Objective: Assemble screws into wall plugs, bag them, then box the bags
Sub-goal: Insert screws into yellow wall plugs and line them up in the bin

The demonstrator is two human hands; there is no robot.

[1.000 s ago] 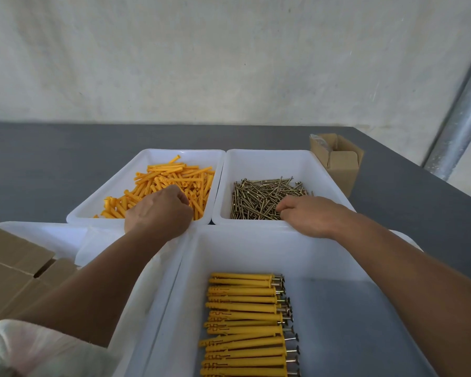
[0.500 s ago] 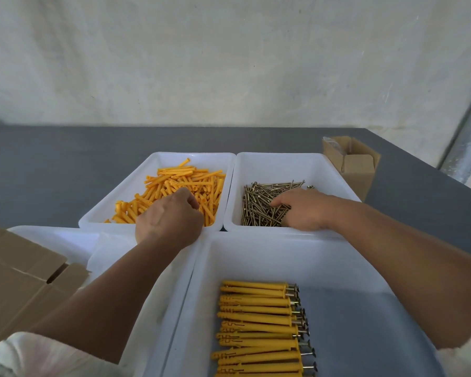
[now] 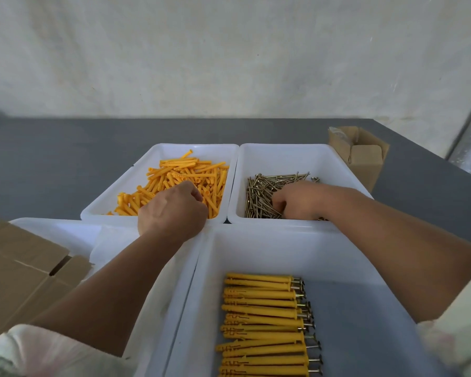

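- The loose orange plastic wall plugs (image 3: pixel 185 178) were heaped in a white plastic tray (image 3: pixel 158 153) toward the middle of the dark grey worktop (image 3: pixel 52 159). The brass-coloured screws (image 3: pixel 264 191) were kept in a matching white tray (image 3: pixel 283 148) touching it on the right, probably so that each hand could be given its own supply.
- The left hand (image 3: pixel 174 210) was curled into a fist over the near side of the plug heap. Whether a plug was gripped could not be told, as the fingertips were hidden.
- The right hand (image 3: pixel 297 200) was sunk into the screw pile with its fingers bent. Whether a screw was pinched could not be told either.
- The finished plug-and-screw pieces (image 3: pixel 259 322) were laid side by side in a larger white tray (image 3: pixel 269 248) at the near edge of the worktop. Their long axes ran left to right, with the screw heads to the right and the plug tips to the left. This neat row was judged to ease counting for bagging.
- Both loose heaps were jumbled, with no common direction.
- A small open brown cardboard box (image 3: pixel 365 159) was placed toward the far right corner.
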